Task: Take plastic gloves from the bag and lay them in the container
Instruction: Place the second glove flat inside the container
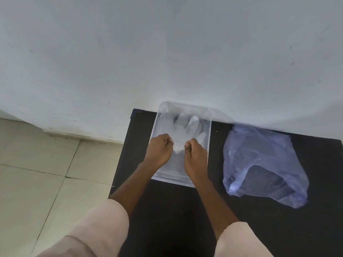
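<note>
A clear plastic glove (187,125) lies spread over the clear rectangular container (208,134), its fingers pointing to the wall. My left hand (159,151) and my right hand (194,156) are both over the container, each pinching the glove's cuff edge between thumb and fingers. A bluish translucent plastic bag (263,164) lies crumpled to the right of the container, apart from both hands.
Container and bag rest on a black table (167,210) pushed against a white wall (167,52). The table's left edge runs just left of the container; beyond it is a tiled floor (46,173).
</note>
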`<move>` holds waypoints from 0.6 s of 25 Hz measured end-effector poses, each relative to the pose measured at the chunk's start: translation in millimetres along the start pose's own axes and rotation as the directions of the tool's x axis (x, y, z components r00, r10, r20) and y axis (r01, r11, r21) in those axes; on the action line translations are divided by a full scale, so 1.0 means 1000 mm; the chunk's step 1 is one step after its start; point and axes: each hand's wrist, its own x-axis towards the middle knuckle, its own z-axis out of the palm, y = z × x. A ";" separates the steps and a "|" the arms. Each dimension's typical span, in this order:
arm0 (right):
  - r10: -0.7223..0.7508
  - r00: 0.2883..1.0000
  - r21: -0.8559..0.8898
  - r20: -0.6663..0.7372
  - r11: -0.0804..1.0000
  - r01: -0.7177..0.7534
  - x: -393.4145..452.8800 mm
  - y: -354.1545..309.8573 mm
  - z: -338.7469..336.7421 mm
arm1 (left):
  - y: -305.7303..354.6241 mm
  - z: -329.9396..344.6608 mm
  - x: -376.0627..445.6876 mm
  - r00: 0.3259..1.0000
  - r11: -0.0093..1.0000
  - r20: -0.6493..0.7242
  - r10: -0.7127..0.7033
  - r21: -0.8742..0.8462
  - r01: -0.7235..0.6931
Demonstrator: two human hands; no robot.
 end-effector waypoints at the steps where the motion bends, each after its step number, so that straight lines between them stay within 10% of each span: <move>1: -0.006 1.000 -0.015 0.008 1.000 0.006 0.000 0.000 0.000 | -0.003 0.003 -0.002 1.000 1.000 0.023 -0.009 0.010 0.009; 7: -0.023 0.996 -0.195 0.089 0.980 0.040 -0.003 -0.004 -0.007 | -0.006 0.005 -0.011 0.994 0.998 0.096 -0.057 -0.002 0.057; 11: -0.007 0.921 -0.443 0.390 0.875 0.195 -0.006 -0.014 -0.019 | -0.003 -0.004 -0.017 0.962 0.984 0.271 -0.028 0.176 -0.021; 15: 0.042 0.798 -0.605 0.601 0.676 0.421 -0.006 -0.021 -0.030 | 0.002 -0.006 -0.025 0.882 0.601 0.456 0.120 0.673 -0.430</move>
